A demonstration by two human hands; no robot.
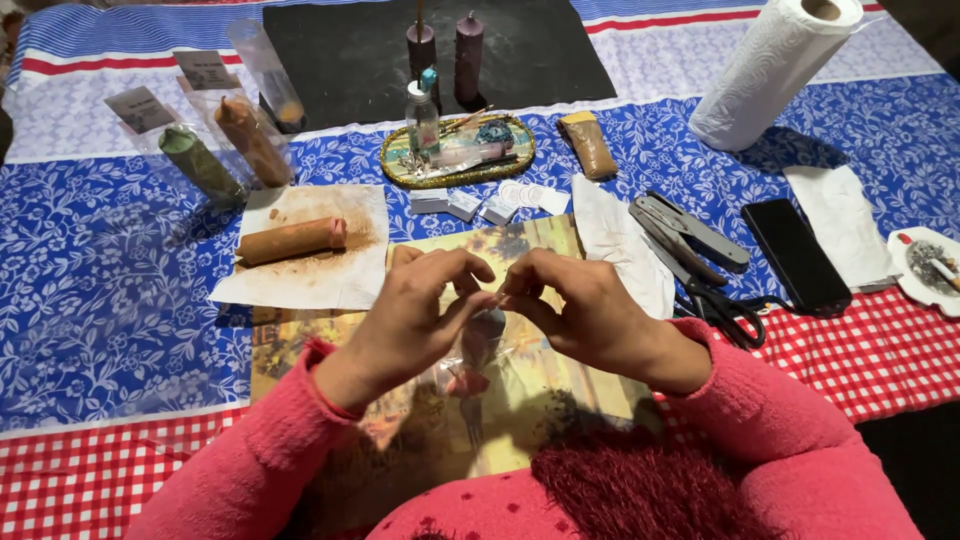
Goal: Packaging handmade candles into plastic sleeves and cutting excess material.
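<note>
Hanging from both hands: a clear plastic bag (478, 352), long axis running toward and away from the person, mouth at the far end by the fingertips, closed end toward the person's chest.
Bag's place: above a picture print (520, 250) lying on the blue floral cloth (100, 260).
Left hand (420, 310): fingers curled narrow, thumb and forefinger pinching the bag's top edge.
Right hand (580, 315): same narrow pinch on that edge, fingertips nearly meeting the left's.
Left of hands: brown candle (292, 240) lying crosswise on a powdered paper sheet (330, 280).
Right of hands: grey multi-tool (685, 235), black scissors (725, 310), black phone (795, 255).
Farther off: oval tray (458, 150), paper towel roll (775, 65).
</note>
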